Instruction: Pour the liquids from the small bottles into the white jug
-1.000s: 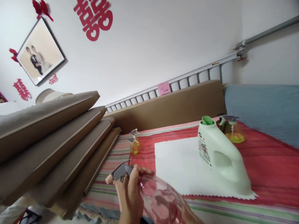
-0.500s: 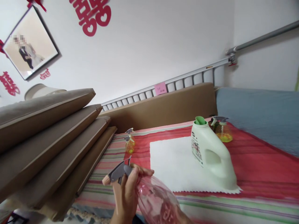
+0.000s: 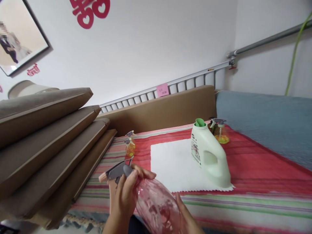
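Observation:
A pink see-through spray bottle with a grey trigger head lies tilted between my hands, its nozzle pointing left. My left hand is closed around the neck just under the trigger. At the bottle's lower right side is my right hand, fingers wrapped along its body and partly cut off by the frame edge. Beyond them, a pale green detergent jug with a green insert in its mouth stands upright on a white cloth with a zigzag edge. Neither hand touches the jug.
Small spray bottles with yellow liquid stand at the back left; another yellow spray bottle is behind the jug. Stacked brown cushions fill the left. A red striped cover lies underneath, and a radiator lines the wall.
The view has shifted, so the surroundings sit further left. More of my right hand shows along the bottle's side. My left hand keeps its hold on the neck.

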Available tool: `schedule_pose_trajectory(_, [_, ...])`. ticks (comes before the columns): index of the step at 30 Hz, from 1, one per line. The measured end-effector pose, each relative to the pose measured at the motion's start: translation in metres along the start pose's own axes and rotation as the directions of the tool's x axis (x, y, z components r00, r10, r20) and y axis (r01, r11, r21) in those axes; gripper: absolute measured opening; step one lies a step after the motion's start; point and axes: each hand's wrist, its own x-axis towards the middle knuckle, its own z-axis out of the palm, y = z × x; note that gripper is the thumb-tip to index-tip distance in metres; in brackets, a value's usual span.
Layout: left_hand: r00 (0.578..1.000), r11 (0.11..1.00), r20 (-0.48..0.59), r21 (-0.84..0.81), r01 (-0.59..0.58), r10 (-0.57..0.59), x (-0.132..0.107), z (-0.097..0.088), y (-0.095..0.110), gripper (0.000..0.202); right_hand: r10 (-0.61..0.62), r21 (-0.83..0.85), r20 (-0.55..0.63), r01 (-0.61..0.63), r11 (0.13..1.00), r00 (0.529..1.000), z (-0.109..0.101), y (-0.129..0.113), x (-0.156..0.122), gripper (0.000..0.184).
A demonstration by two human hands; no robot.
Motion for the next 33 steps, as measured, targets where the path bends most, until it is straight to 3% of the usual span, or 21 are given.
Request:
schedule_pose_trajectory(4, [0.999,0.997,-0.009,-0.072,0.039,-0.04,-0.002,0.005,0.002,0.026,-0.006,0.084,0.101,-0.002,0.996,0.995,-0.004,0.006,0.009,0.072])
schedule_pose_trajectory(7, [0.999,1.0,-0.042,-0.026,0.01,-0.011,-0.001,0.005,0.001,0.026,-0.072,0.105,0.043,0.068,0.992,0.996,-0.011,0.009,0.011,0.068])
schedule_pose_trajectory(12, [1.0,0.999,-0.005,-0.051,0.018,-0.018,0.001,0.002,-0.002,0.022,0.098,0.084,0.096,-0.106,0.991,0.991,-0.023,0.012,0.011,0.083])
schedule_pose_trajectory(16, [1.0,0.999,-0.02,-0.047,0.01,-0.011,0.002,0.004,-0.003,0.022,-0.036,0.056,0.029,0.035,0.998,0.999,-0.025,0.014,0.007,0.069])
schedule_pose_trajectory(24, [0.992,0.998,0.123,-0.057,0.017,-0.01,0.004,0.004,-0.002,0.019,-0.011,0.189,0.052,0.001,0.982,0.999,-0.024,0.016,0.006,0.052])
schedule_pose_trajectory(33, [0.999,0.997,0.004,-0.058,0.052,-0.052,0.001,0.009,-0.012,0.031,-0.019,0.163,0.017,0.016,0.986,1.0,-0.031,0.018,0.007,0.055])
